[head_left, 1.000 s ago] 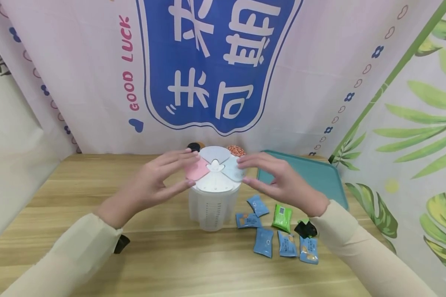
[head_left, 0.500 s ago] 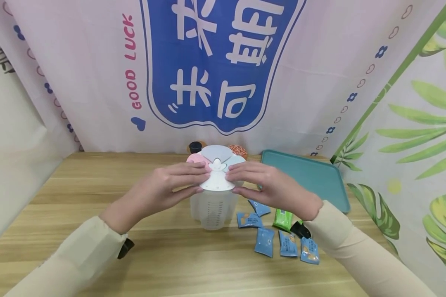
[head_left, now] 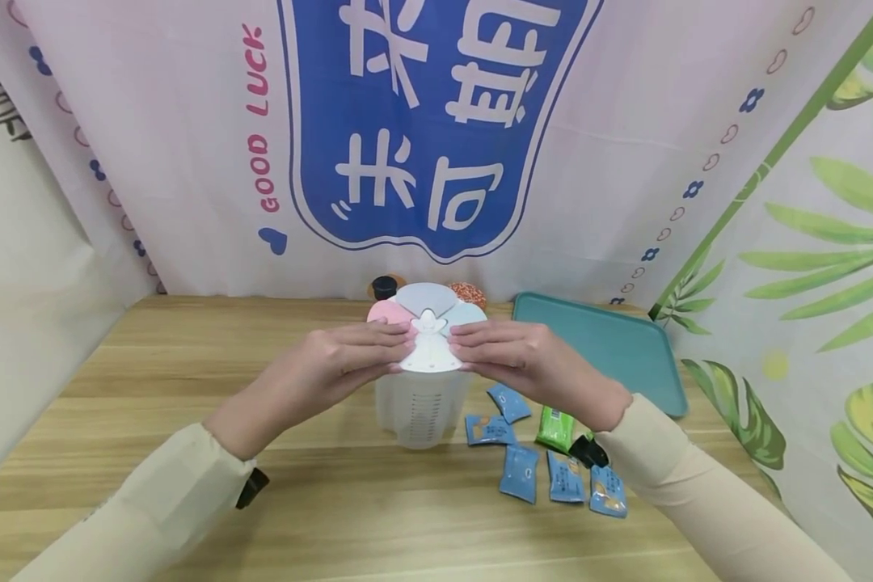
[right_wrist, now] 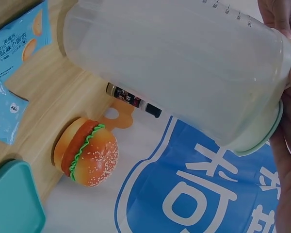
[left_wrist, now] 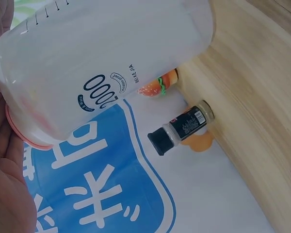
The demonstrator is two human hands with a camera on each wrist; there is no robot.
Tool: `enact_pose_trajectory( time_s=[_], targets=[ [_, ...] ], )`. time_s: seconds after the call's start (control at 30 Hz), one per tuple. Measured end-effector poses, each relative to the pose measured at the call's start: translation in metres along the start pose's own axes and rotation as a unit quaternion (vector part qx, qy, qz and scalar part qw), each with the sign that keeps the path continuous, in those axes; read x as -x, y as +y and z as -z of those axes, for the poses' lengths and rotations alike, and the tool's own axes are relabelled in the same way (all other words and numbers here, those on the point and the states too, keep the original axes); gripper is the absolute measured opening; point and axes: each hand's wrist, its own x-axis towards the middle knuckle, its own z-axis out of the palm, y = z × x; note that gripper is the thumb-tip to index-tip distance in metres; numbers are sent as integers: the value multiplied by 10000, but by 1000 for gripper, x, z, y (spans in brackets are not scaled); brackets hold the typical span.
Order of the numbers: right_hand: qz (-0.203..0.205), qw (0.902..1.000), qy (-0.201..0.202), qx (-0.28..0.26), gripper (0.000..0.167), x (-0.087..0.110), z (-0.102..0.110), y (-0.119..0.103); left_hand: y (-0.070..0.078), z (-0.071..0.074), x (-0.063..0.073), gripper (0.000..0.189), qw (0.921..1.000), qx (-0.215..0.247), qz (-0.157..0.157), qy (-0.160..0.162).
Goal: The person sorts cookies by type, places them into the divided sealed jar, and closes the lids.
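The left hand (head_left: 345, 354) and right hand (head_left: 527, 352) are laying outstretched fingers across the lid (head_left: 429, 356) of a translucent container (head_left: 425, 411) standing on the tabletop (head_left: 378, 513), seemingly gripping nothing

a light wood-grain table (head_left: 320, 517) is set against a printed cloth (head_left: 211, 145). near the middle, a lidded translucent measuring canister (head_left: 423, 414) is stood upright. behind it, a black-capped spice jar (left_wrist: 189, 123) is placed to the left and a sesame-bun toy hamburger (right_wrist: 89, 153) to the right. farther right, a teal tray (head_left: 600, 343) is laid flat. in front of the tray, five blue snack packets (head_left: 519, 474) and one green packet (head_left: 554, 428) are scattered.
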Motion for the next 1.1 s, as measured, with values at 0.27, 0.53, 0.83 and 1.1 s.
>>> enact_pose_trajectory(
  time_s=[0.27,0.53,0.83,1.1],
  targets=[
    [-559,9954,239,-737,33,-1,2,-1,2,1,-4,34,9992,137,364,-90],
    [-753,9917,536,-894,26,-8,2,2,1,2,-7,36,9975,300,608,-183],
    [-1359,9797,785,-1251,15,-19,2,4,0,1,-4,59,9946,332,954,-223],
    [-2031,9648,858,-1433,15,-29,2,3,0,1,-1,79,9936,221,1091,-200]
  ],
)
